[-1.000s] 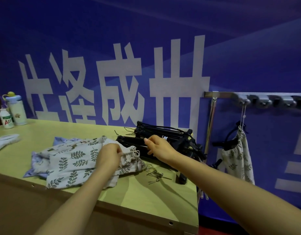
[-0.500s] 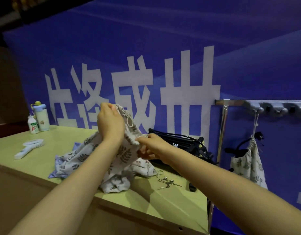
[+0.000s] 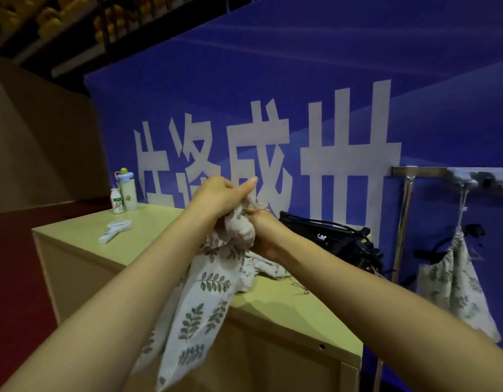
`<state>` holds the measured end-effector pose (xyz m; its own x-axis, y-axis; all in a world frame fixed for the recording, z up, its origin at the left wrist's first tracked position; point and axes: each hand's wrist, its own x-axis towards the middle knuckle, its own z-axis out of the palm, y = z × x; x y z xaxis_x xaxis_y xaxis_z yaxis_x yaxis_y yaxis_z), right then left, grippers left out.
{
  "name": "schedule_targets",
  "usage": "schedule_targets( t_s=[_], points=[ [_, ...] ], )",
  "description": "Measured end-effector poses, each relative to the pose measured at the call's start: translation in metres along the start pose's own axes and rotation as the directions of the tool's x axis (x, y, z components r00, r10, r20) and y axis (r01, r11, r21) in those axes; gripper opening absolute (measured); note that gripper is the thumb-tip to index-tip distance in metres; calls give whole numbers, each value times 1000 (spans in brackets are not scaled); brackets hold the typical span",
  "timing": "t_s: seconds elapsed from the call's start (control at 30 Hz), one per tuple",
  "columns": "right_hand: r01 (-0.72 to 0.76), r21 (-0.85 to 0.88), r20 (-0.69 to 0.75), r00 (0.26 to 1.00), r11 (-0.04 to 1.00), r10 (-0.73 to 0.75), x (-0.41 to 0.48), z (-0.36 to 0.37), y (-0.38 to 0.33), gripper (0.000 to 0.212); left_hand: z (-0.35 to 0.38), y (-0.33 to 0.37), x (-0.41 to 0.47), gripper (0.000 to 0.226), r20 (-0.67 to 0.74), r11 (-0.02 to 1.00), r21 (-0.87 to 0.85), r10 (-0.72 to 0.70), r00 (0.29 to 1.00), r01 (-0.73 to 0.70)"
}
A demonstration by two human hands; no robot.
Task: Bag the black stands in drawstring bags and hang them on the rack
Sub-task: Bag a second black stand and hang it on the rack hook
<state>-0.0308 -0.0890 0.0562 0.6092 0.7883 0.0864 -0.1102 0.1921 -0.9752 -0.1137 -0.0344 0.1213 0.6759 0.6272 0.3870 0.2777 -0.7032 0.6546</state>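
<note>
Shows cream leaf-printed cloth drawstring bag [image 3: 210, 281] held up over pale yellow-green wooden table [image 3: 301, 315], bunched at the mouth. Grips that mouth with left hand [image 3: 216, 196], with curled fingers and thumb out; pinches it from the other side with right hand [image 3: 266, 233], with fingertips hidden behind cloth. Places folded black metal stands [image 3: 329, 239] on the table just behind. Likely handles light, limp, unbreakable; best taken at the hem either side and spread open. Expect stands stiff, heavier, apt to snag cloth. Reads red "AD" on small white bottle [image 3: 116, 200]; large white characters on blue banner [image 3: 301, 80], "成" among them, partly covered.
</note>
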Motion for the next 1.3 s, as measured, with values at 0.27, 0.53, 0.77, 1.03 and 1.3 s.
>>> schedule_targets(
  t_s=[0.27, 0.53, 0.77, 1.03, 1.3],
  points=[
    [23, -192, -62, 997, 981, -35, -19, -26, -4, 37, 9, -59, 5, 82, 99, 870, -388, -290, 952, 306],
    [55, -80, 13, 998, 995, -54, -26, -7, -1, 20, -4, -73, -11, 78, 279, 869, -333, -281, 918, 367],
    [32, -161, -8, 999, 986, -34, -27, 3, 11, 15, -9, -66, -25, 62, 384, 973, -113, -143, 912, 201],
    [-17, -252, -160, 987, 968, -25, -25, -15, 38, 21, 4, -87, -11, 13, 273, 979, 94, -200, 941, 181],
    [-117, -267, -70, 992, 957, 102, -33, -64, 46, 11, 26, -118, -11, 16, 534, 743, -417, -265, 803, 523]
  ],
)
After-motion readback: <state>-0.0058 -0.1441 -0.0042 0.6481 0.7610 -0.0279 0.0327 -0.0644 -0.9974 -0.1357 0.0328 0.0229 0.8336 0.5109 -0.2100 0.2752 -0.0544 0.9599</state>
